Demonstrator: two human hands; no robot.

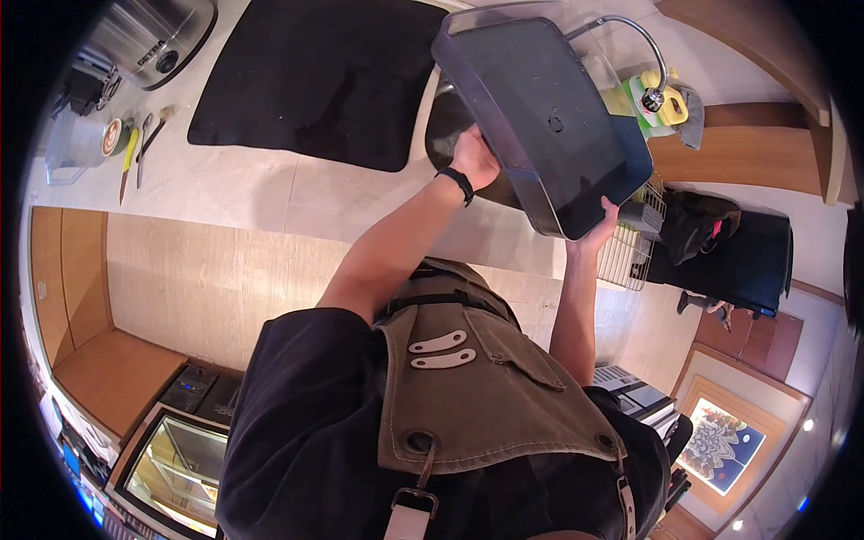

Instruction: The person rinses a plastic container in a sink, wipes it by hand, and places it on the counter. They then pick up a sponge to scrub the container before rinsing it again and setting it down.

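Observation:
A large clear plastic tub (576, 171) is tilted over the dark sink (443, 135), its bottom looking dark grey with a small round mark. My right hand (598, 225) grips its near right corner, the thumb over the edge. On the tub's left side, my left hand (475, 160) is closed against the wall, with some fingertips hidden; a black band is on that wrist. The curved metal faucet (643, 40) arches behind the tub's far right side.
A black mat (315, 85) covers the counter left of the sink. Further left are a steel appliance (153, 40), a latte cup (112, 137), a yellow-handled knife (130, 157) and a clear pitcher (74, 144). Right of the tub stand a yellow-and-green bottle (650, 97) and a wire rack (625, 256).

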